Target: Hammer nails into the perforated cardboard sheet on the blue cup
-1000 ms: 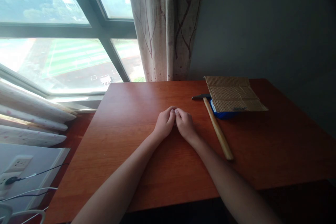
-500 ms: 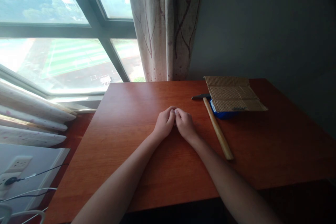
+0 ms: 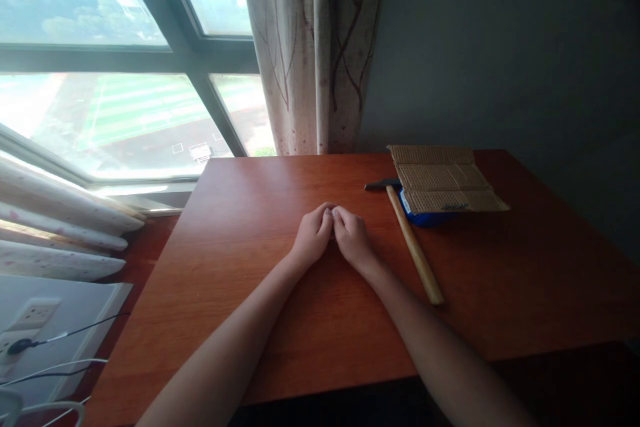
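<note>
My left hand (image 3: 313,235) and my right hand (image 3: 351,235) rest together on the wooden table, thumbs side by side and fingertips touching. Both have their fingers curled in, and no object shows in either. To the right of my right hand lies a hammer with a pale wooden handle (image 3: 414,247) and a dark metal head (image 3: 383,183). A folded piece of corrugated cardboard (image 3: 443,177) sits on top of a blue container (image 3: 430,219) beside the hammer. A few thin nails (image 3: 455,206) seem to lie on the cardboard's near edge.
The reddish-brown table (image 3: 225,247) stands beside a window (image 3: 145,107). A patterned curtain (image 3: 310,47) hangs behind it, and a grey wall (image 3: 500,47) closes the right side. At the lower left are a wall socket (image 3: 40,312) with a black plug (image 3: 21,345) and several cables.
</note>
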Demonstrator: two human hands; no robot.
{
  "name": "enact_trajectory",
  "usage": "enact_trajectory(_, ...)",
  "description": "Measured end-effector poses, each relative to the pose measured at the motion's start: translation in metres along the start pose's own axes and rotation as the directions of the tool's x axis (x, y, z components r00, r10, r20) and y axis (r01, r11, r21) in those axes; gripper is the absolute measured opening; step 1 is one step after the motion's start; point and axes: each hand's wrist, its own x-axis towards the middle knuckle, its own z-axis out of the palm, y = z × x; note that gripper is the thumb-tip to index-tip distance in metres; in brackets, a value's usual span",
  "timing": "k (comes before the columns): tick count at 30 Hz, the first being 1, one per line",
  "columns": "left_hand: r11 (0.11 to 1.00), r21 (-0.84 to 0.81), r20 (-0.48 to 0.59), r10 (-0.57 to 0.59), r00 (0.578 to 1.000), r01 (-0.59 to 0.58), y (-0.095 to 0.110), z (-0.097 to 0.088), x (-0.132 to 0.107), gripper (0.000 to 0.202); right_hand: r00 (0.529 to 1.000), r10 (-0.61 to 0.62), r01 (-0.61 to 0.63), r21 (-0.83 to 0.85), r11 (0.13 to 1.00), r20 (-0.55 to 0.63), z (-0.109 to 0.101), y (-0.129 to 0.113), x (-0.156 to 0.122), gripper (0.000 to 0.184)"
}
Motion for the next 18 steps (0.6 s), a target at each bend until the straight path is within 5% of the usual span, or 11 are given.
enact_trajectory(18,1.0,0.002,0.009,-0.001,1.0,0.001,0.0015,-0.0004,-0.0001,0.035,1.0,-0.004,0.005,-0.014,1.0,0.01,0.0006,0.0022,0.0003,0.029)
